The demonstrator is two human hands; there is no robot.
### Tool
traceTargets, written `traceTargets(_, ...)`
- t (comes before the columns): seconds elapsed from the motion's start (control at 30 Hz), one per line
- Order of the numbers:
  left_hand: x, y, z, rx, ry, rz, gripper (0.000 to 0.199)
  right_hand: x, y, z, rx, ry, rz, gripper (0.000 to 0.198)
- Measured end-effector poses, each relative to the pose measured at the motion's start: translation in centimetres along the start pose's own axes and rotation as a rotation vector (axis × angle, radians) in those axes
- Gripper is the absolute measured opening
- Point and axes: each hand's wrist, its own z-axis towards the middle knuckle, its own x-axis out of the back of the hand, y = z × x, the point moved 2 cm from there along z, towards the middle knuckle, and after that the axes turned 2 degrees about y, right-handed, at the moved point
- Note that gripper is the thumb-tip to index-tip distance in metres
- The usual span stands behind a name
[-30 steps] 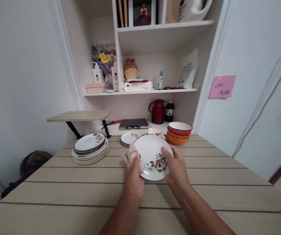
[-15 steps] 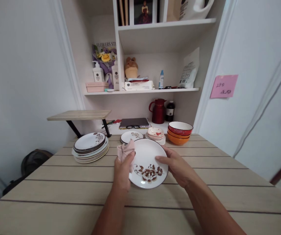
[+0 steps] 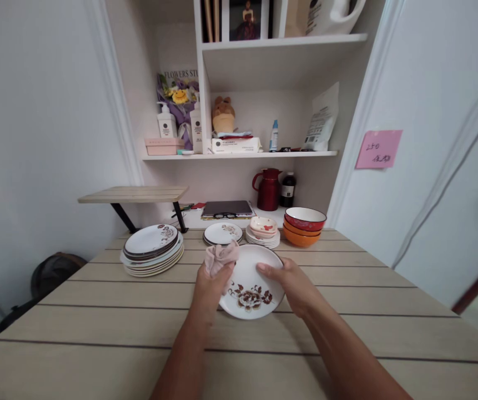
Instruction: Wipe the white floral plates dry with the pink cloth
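A white plate (image 3: pixel 250 278) with a dark rim and brown flowers is held up over the table, tilted toward me. My right hand (image 3: pixel 295 283) grips its right edge, thumb on the face and fingers behind. At the plate's left edge, my left hand (image 3: pixel 211 286) is closed around a pale pink cloth (image 3: pixel 221 256), which is bunched against the rim. The fingers of my left hand are mostly hidden under the cloth and behind the plate. Just beyond lies a low stack of smaller flowered plates (image 3: pixel 221 232).
On the slatted table (image 3: pixel 117 328) stand a tall plate stack (image 3: pixel 151 253) at left, small dishes (image 3: pixel 263 228) on saucers, and stacked bowls (image 3: pixel 303 225). Behind are a small riser (image 3: pixel 134 194), a closed laptop (image 3: pixel 227 209), glasses, a red jug (image 3: pixel 268 190) and shelves.
The plate has tipped back slightly, its upper edge now lower. The cloth has moved up and a little right along the left rim, and the right thumb lies slightly further left.
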Motion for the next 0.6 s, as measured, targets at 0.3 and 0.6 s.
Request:
traceTargets(0.3,-1.9,-0.9,-0.2,0.033,-0.030,-0.422,0.060,-1.1,1.4,0.7,0.045,0.233,0.353,0.049)
traceTargets(0.6,-3.0,-2.9,-0.6,0.126,-0.032,-0.468,0.055,-2.2,3.5,1.4,0.035,0.332,0.648,0.041)
